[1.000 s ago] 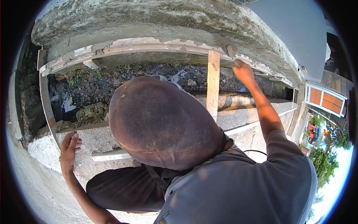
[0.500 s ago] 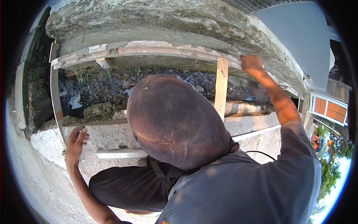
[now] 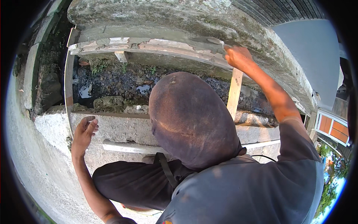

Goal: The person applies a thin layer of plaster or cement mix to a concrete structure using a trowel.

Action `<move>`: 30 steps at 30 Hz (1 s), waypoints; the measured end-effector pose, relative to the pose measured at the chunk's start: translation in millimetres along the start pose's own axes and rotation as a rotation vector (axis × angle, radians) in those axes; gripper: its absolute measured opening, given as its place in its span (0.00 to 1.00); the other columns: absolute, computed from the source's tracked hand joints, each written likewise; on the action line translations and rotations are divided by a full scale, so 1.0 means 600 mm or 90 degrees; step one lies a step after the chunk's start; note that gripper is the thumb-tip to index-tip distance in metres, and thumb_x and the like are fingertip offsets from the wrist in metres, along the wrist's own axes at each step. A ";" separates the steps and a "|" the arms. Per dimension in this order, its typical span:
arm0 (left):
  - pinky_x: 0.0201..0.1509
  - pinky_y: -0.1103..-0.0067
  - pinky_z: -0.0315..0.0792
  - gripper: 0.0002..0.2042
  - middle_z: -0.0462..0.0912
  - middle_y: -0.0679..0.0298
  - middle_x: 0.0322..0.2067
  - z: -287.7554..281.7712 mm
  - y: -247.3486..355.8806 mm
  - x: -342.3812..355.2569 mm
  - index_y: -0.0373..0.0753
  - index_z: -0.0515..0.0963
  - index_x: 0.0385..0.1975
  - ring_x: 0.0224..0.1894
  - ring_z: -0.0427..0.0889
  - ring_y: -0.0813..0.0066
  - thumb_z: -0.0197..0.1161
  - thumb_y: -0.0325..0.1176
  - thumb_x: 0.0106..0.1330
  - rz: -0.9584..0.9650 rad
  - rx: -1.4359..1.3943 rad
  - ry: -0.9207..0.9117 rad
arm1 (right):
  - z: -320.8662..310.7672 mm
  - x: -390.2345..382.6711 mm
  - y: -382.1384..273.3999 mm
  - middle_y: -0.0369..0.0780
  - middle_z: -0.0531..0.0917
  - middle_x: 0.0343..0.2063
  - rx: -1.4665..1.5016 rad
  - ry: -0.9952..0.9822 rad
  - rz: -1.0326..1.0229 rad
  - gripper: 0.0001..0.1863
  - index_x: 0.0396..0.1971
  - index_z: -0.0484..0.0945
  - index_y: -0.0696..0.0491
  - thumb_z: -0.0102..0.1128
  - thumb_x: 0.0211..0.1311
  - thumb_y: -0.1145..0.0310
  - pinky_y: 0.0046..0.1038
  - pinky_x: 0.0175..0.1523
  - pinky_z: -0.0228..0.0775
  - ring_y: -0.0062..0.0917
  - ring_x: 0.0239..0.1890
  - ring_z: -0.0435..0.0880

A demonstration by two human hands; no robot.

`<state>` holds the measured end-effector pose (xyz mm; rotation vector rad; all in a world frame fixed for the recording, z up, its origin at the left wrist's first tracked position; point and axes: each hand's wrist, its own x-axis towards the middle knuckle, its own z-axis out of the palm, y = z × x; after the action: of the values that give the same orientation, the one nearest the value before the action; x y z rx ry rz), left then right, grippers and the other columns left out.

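My right hand [image 3: 239,58] is closed round the handle of a trowel [image 3: 209,39]. The trowel's thin blade lies against a strip of smooth grey mortar [image 3: 149,33] at the foot of the rough concrete wall. Just in front of that strip runs a long wooden form board [image 3: 169,47], smeared with mortar along its top. My left hand [image 3: 82,136] hangs over the near concrete edge [image 3: 115,128] with loosely curved fingers, the thumb apart, holding nothing visible. A dark cap [image 3: 190,119] hides the middle of the channel.
A wooden crosspiece [image 3: 235,93] spans the channel, and another board [image 3: 69,82] crosses its left end. Muddy water and stones [image 3: 112,84] lie below. A pale strip of wood [image 3: 126,147] rests by the near edge. The concrete wall [image 3: 156,15] rises beyond.
My right hand has moved left along the mortar strip, and the trowel blade now shows clearly. The whole view has shifted, while my left hand stays by the near edge.
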<state>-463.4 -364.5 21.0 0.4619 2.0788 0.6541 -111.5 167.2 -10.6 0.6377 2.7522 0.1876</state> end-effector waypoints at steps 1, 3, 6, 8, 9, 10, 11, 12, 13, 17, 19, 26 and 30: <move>0.43 0.76 0.75 0.26 0.85 0.57 0.37 0.001 -0.003 -0.006 0.31 0.76 0.56 0.40 0.84 0.72 0.61 0.50 0.74 0.001 0.002 -0.001 | 0.007 -0.042 0.040 0.51 0.85 0.24 -0.019 -0.028 0.039 0.13 0.41 0.82 0.57 0.54 0.60 0.68 0.49 0.37 0.79 0.48 0.31 0.87; 0.43 0.76 0.75 0.26 0.85 0.57 0.37 0.001 0.001 -0.021 0.31 0.76 0.56 0.40 0.84 0.72 0.61 0.50 0.74 0.008 -0.009 -0.002 | 0.021 -0.122 0.128 0.52 0.86 0.28 -0.072 -0.122 0.121 0.15 0.46 0.81 0.55 0.53 0.62 0.68 0.49 0.40 0.79 0.47 0.34 0.88; 0.44 0.76 0.75 0.25 0.85 0.58 0.37 -0.002 -0.002 -0.027 0.31 0.75 0.56 0.40 0.83 0.72 0.61 0.49 0.74 0.012 -0.028 -0.021 | 0.008 -0.172 0.135 0.52 0.87 0.33 -0.086 -0.158 0.173 0.18 0.52 0.79 0.52 0.52 0.65 0.65 0.50 0.40 0.78 0.46 0.34 0.88; 0.45 0.76 0.75 0.25 0.85 0.59 0.37 -0.005 -0.009 -0.022 0.32 0.75 0.57 0.41 0.82 0.72 0.61 0.49 0.74 0.010 -0.036 -0.017 | 0.008 -0.184 0.108 0.52 0.87 0.35 -0.068 -0.164 0.223 0.19 0.53 0.79 0.51 0.52 0.64 0.65 0.50 0.40 0.78 0.46 0.34 0.88; 0.45 0.77 0.74 0.25 0.84 0.61 0.37 -0.008 -0.007 -0.017 0.33 0.75 0.58 0.42 0.82 0.73 0.60 0.49 0.74 0.010 -0.016 -0.022 | 0.028 -0.196 0.103 0.52 0.87 0.34 -0.070 -0.105 0.203 0.18 0.53 0.79 0.50 0.52 0.65 0.65 0.50 0.40 0.78 0.46 0.34 0.88; 0.45 0.77 0.74 0.25 0.84 0.61 0.37 -0.005 -0.009 -0.010 0.33 0.75 0.58 0.42 0.82 0.73 0.60 0.49 0.74 0.017 -0.015 -0.034 | 0.052 -0.214 0.106 0.51 0.87 0.34 -0.073 -0.046 0.183 0.18 0.53 0.79 0.49 0.51 0.65 0.64 0.50 0.39 0.78 0.47 0.33 0.88; 0.45 0.76 0.74 0.25 0.84 0.61 0.37 -0.005 -0.011 -0.002 0.33 0.75 0.58 0.41 0.82 0.73 0.60 0.49 0.75 0.010 -0.011 -0.031 | 0.086 -0.232 0.130 0.51 0.86 0.33 -0.117 -0.124 0.228 0.17 0.52 0.79 0.47 0.51 0.65 0.64 0.50 0.41 0.79 0.46 0.34 0.88; 0.45 0.76 0.74 0.25 0.84 0.61 0.37 -0.003 -0.011 0.005 0.33 0.75 0.58 0.41 0.82 0.73 0.60 0.49 0.75 0.002 -0.008 -0.029 | 0.104 -0.253 0.156 0.51 0.86 0.33 -0.119 -0.127 0.236 0.17 0.52 0.79 0.47 0.51 0.65 0.64 0.50 0.41 0.79 0.46 0.34 0.88; 0.45 0.76 0.74 0.26 0.84 0.60 0.37 0.000 -0.008 0.013 0.33 0.75 0.58 0.41 0.82 0.72 0.60 0.50 0.74 0.005 -0.006 -0.043 | 0.118 -0.280 0.182 0.51 0.87 0.34 -0.122 -0.171 0.281 0.17 0.52 0.79 0.47 0.50 0.66 0.65 0.48 0.45 0.79 0.46 0.38 0.88; 0.45 0.76 0.75 0.26 0.84 0.60 0.37 0.008 -0.005 0.023 0.32 0.75 0.58 0.41 0.82 0.72 0.60 0.51 0.74 0.006 -0.004 -0.056 | 0.141 -0.316 0.239 0.50 0.86 0.31 -0.102 -0.155 0.324 0.16 0.50 0.79 0.47 0.53 0.65 0.63 0.49 0.45 0.78 0.48 0.37 0.87; 0.46 0.76 0.75 0.26 0.84 0.59 0.38 0.010 0.007 0.018 0.32 0.75 0.58 0.42 0.83 0.71 0.60 0.51 0.74 0.002 0.020 -0.057 | 0.104 -0.302 0.213 0.50 0.86 0.31 -0.083 -0.151 0.313 0.16 0.51 0.79 0.47 0.52 0.65 0.62 0.49 0.44 0.79 0.49 0.37 0.87; 0.47 0.76 0.75 0.27 0.84 0.58 0.38 0.011 0.004 0.008 0.32 0.75 0.58 0.43 0.83 0.71 0.60 0.51 0.74 -0.002 0.028 -0.062 | 0.155 -0.323 0.265 0.51 0.87 0.35 -0.112 -0.143 0.333 0.16 0.51 0.78 0.48 0.50 0.67 0.61 0.49 0.46 0.79 0.49 0.39 0.88; 0.47 0.76 0.75 0.27 0.84 0.58 0.38 0.008 -0.003 -0.016 0.32 0.75 0.58 0.43 0.83 0.71 0.61 0.51 0.73 -0.008 0.003 -0.043 | 0.140 -0.309 0.252 0.51 0.87 0.34 -0.115 -0.186 0.332 0.15 0.50 0.78 0.48 0.50 0.66 0.62 0.49 0.46 0.79 0.49 0.39 0.88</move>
<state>-454.1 -370.0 23.6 0.4673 2.0184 0.6187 135.3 223.9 -10.8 1.2119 2.2128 0.4139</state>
